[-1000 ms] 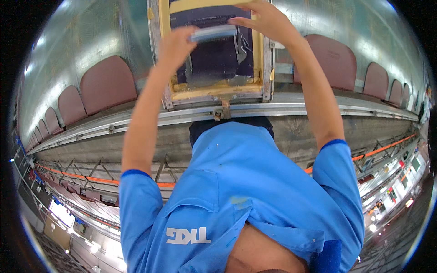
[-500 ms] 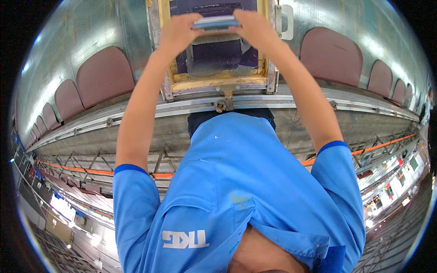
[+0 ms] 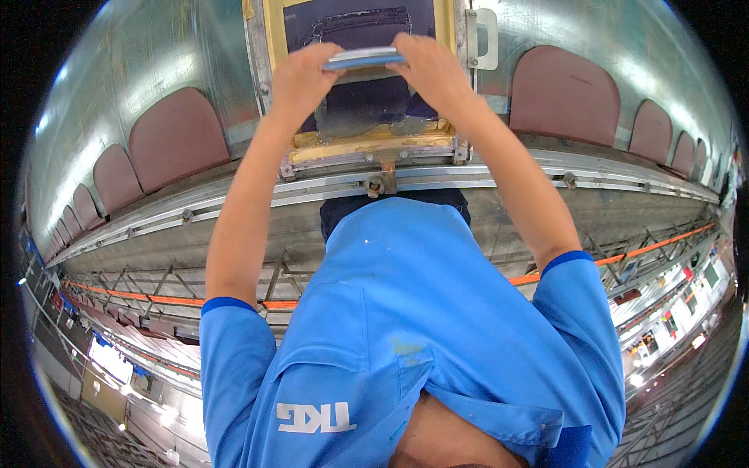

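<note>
A squeegee with a pale top and blue edge lies crosswise above a framed screen, held at both ends. My left hand is closed on its left end, and my right hand grips the right end. The screen's dark panel has grey ink smears below the squeegee and a raised dark streak above it. Yellow tape borders the panel inside a metal frame, which has a white handle at its right side.
Maroon rounded pads sit in rows on a long greenish metal table to both sides of the frame. A metal rail with fittings runs along the near edge. Below are a grey concrete surface, metal racks and an orange bar.
Both hands have shifted slightly toward me with the squeegee since half a second ago. My right hand, apart from the squeegee a second ago, has taken hold of it.
</note>
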### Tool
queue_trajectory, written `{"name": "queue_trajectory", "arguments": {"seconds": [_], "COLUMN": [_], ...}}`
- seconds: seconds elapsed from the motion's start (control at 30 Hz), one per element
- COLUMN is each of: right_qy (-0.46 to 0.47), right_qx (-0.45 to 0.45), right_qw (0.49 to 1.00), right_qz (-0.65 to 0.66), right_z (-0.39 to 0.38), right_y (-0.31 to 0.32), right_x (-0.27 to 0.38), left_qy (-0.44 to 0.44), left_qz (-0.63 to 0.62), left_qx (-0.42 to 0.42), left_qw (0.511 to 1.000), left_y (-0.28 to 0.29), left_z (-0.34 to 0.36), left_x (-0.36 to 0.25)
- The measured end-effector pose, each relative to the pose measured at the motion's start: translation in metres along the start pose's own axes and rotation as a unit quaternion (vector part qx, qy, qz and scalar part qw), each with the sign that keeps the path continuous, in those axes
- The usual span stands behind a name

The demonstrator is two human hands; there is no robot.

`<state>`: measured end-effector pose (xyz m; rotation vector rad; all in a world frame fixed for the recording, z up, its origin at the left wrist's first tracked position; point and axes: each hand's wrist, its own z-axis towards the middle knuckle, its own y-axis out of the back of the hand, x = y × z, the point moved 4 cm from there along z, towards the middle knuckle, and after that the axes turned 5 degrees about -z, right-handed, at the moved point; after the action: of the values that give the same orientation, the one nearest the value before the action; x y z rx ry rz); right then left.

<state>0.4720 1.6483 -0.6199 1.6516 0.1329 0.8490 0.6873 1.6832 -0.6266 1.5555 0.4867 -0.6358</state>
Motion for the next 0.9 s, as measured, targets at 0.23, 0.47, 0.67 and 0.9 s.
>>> {"name": "queue_trajectory", "arguments": {"seconds": [0.23,0.47,0.67,0.9], "right_qy": [-0.007,-0.005,-0.071,-0.228], "right_qx": [-0.065,-0.051,-0.072,-0.230], "right_qw": [0.998,0.998,0.961,0.916], "right_qz": [-0.018,-0.026,0.256,0.236], "right_z": [0.072,-0.035,-0.026,0.015], "right_y": [0.020,-0.004,0.012,0.010], "right_x": [-0.024,0.012,-0.044,-0.169], "left_qy": [-0.062,-0.049,-0.037,-0.037], "left_qz": [0.036,0.040,0.038,0.008], "left_qx": [-0.072,-0.021,0.038,0.062], "left_qw": [0.995,0.998,0.998,0.997], "left_y": [0.027,-0.010,0.004,0.002], "left_z": [0.068,-0.029,-0.043,-0.056], "left_x": [-0.007,-0.024,-0.038,-0.043]}}
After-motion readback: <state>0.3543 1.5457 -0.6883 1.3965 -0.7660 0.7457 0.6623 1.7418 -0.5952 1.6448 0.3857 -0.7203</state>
